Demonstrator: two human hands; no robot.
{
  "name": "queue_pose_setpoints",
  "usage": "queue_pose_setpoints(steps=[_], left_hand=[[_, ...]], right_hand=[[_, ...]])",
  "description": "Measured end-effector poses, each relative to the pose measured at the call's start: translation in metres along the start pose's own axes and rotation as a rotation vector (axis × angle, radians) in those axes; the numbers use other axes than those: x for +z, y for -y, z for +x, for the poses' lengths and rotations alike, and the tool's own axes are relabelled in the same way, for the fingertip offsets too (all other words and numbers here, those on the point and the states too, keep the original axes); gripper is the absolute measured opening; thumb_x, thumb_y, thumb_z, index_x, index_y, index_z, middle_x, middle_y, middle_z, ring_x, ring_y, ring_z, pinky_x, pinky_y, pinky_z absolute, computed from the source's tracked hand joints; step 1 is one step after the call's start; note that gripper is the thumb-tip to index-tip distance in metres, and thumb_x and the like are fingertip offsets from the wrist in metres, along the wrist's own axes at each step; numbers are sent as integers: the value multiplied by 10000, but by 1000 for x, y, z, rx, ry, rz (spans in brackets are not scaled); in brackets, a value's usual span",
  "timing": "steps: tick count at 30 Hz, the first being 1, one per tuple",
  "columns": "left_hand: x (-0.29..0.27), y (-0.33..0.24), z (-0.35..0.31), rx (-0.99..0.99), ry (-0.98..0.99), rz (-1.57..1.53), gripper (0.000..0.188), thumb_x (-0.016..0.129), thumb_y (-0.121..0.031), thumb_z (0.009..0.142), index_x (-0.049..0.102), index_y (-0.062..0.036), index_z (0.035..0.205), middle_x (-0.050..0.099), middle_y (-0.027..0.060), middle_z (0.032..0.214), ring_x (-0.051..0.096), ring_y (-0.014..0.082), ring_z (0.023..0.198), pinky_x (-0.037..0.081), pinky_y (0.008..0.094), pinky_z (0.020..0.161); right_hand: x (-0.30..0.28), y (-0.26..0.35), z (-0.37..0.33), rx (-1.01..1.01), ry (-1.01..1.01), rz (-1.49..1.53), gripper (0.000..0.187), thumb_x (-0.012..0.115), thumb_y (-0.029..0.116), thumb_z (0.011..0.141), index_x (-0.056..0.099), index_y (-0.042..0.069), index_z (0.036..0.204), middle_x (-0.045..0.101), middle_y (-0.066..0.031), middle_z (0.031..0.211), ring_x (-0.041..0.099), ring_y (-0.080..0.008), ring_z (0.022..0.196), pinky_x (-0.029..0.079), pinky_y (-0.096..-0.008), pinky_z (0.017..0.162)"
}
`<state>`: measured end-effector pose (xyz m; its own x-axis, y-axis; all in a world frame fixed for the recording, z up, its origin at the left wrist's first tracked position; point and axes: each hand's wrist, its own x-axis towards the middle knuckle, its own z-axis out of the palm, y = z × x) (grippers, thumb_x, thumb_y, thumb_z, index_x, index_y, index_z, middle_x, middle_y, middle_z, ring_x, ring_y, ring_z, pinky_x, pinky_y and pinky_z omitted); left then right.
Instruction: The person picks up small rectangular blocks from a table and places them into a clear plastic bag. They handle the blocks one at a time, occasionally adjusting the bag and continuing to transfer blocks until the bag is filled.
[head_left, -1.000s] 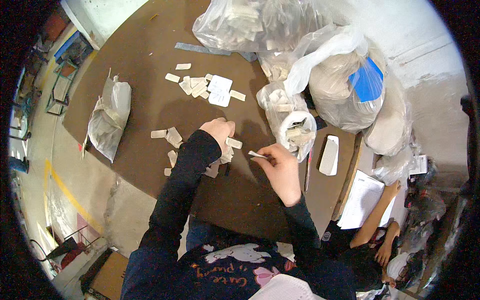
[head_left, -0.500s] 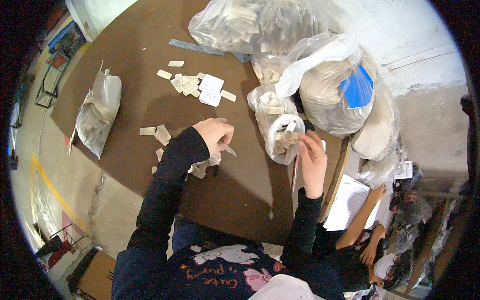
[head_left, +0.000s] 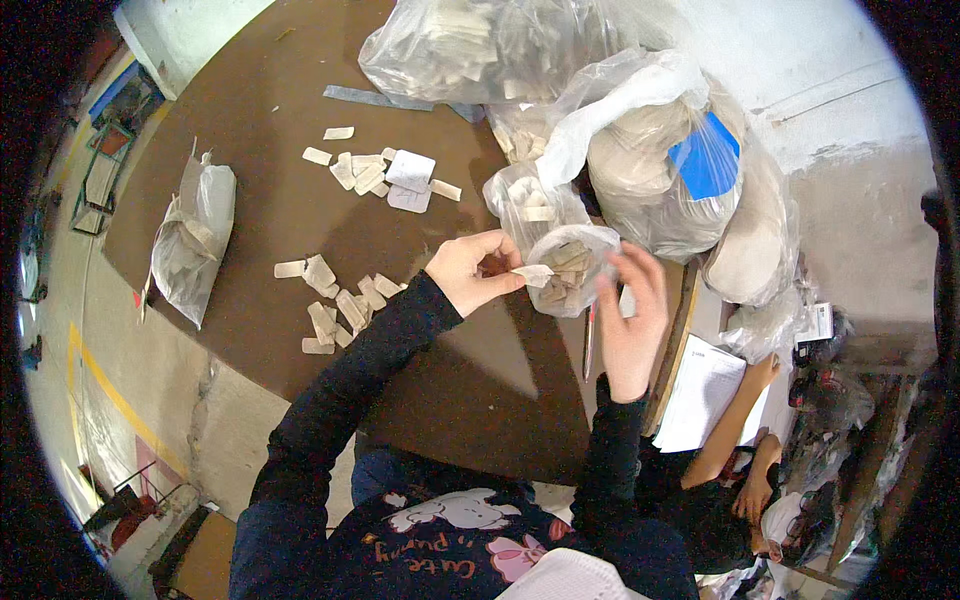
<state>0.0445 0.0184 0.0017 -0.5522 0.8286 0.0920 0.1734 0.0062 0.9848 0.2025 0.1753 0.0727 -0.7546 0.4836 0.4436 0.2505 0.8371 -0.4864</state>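
Note:
My left hand (head_left: 474, 272) is closed in a pinch on a small pale strip (head_left: 536, 273), held at the mouth of an open clear plastic bag (head_left: 592, 236). Inside that bag lie several beige strips (head_left: 568, 268). Close to the bag's right side is my right hand (head_left: 634, 330), its thumb and fingers apart and slightly blurred, with nothing seen between them. Left of my left forearm, a loose group of beige strips (head_left: 348, 309) lies on the brown table (head_left: 480, 385). Farther back, another group of strips (head_left: 360, 170) lies beside two white rounded cards (head_left: 411, 170).
Large clear bags of beige pieces (head_left: 480, 50) fill the far right, one with a blue sheet (head_left: 706, 157). A smaller bag (head_left: 194, 240) stands at the left. A red pen (head_left: 588, 345) and papers (head_left: 697, 392) lie right, near another person's arms (head_left: 730, 425).
My left hand has moved right, from over the near strips to the bag's mouth with a strip. My right hand's fingers have come off a strip at the bag and spread apart.

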Motion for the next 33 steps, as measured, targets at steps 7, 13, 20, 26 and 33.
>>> queue_pose_setpoints(steps=[7,13,20,26,33], left_hand=[[3,3,-1,22,132,-75,178,741,-189,833,669,-86,959,683,-17,851,620,60,775,485,227,673],[-34,-3,2,51,-74,-36,121,678,-127,888,675,-56,986,685,10,904,636,96,853,507,254,766],[-94,4,-4,21,-490,-255,165,642,-79,921,648,-36,1080,686,38,985,635,99,855,511,237,760],[-102,1,0,-27,-600,-373,163,658,-75,903,663,-16,1054,704,58,911,610,79,761,484,212,689],[-106,8,0,-3,-609,-350,162,656,-70,906,664,-29,1062,704,57,924,618,84,776,499,218,696]], right_hand=[[25,26,-18,291,278,406,222,693,31,835,684,26,1056,690,-128,981,663,-218,891,509,-296,791],[22,-6,-2,103,-12,7,259,680,63,840,655,8,1091,665,-167,1060,621,-327,1002,470,-386,905],[54,55,-19,-5,457,414,419,730,111,802,612,32,1196,601,-175,1240,566,-339,1170,438,-412,1009],[124,90,-48,-545,603,227,707,788,225,741,486,148,1375,352,-196,1472,351,-440,1332,337,-506,1105],[135,67,-34,-280,535,422,282,640,-71,780,660,39,1038,617,-137,1121,599,-299,1050,494,-361,891]])
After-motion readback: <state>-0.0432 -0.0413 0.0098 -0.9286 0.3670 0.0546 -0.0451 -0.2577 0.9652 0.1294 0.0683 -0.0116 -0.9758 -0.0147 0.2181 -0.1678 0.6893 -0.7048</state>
